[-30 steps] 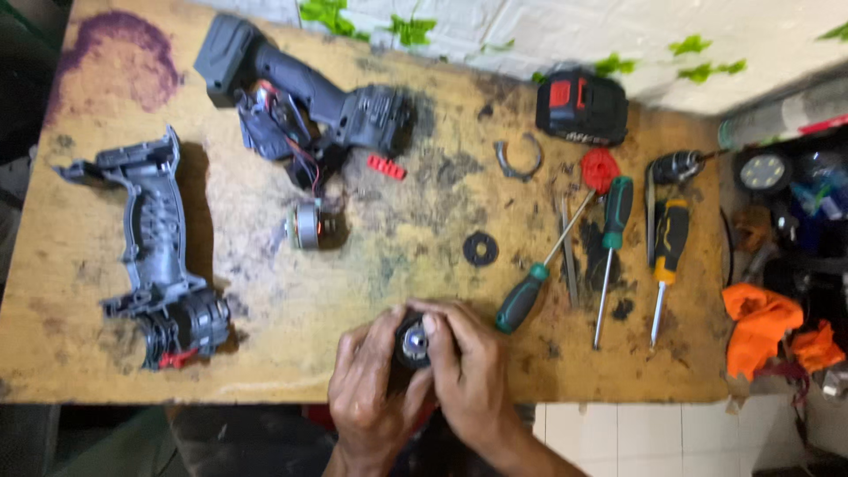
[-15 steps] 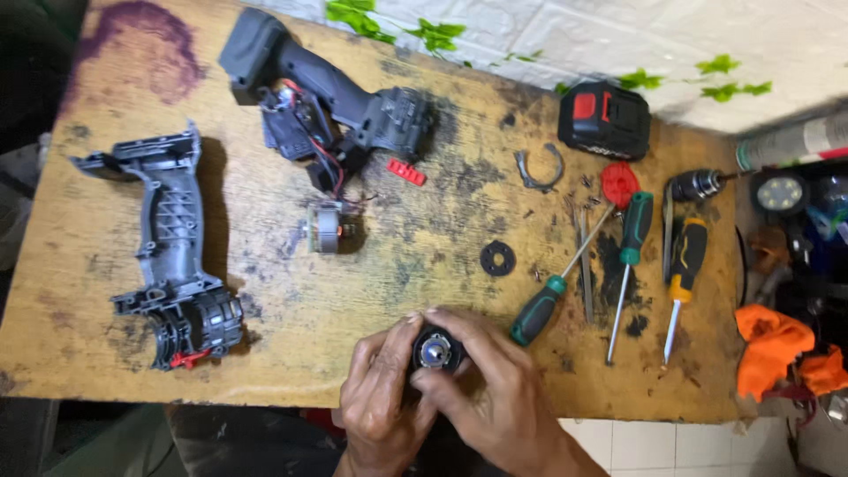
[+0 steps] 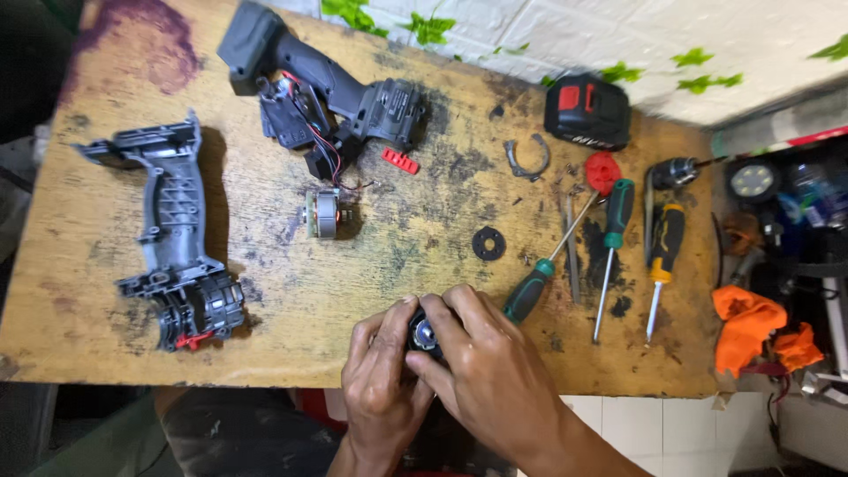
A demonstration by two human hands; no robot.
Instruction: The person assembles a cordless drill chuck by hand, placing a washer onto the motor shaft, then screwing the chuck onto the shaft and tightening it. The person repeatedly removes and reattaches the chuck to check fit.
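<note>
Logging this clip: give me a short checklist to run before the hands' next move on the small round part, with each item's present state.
1. Both hands on round black part: ok, left hand and right hand grip it.
2. Part over wooden table: ok, near the front edge.
3. Screwdrivers within sight: ok, green-handled screwdriver lies beside the right hand.
4. Small motor lying apart: ok.
5. Part's underside: cannot tell.

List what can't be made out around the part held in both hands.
- Small dark round part, head view: mostly wrapped by the left hand and right hand; its shape below the metal centre is hidden.
- Green-handled screwdriver: handle end covered by the right hand.
- Person's forearms: cut off by the bottom edge.
- Wiring in the opened drill body: too small to trace.
</note>
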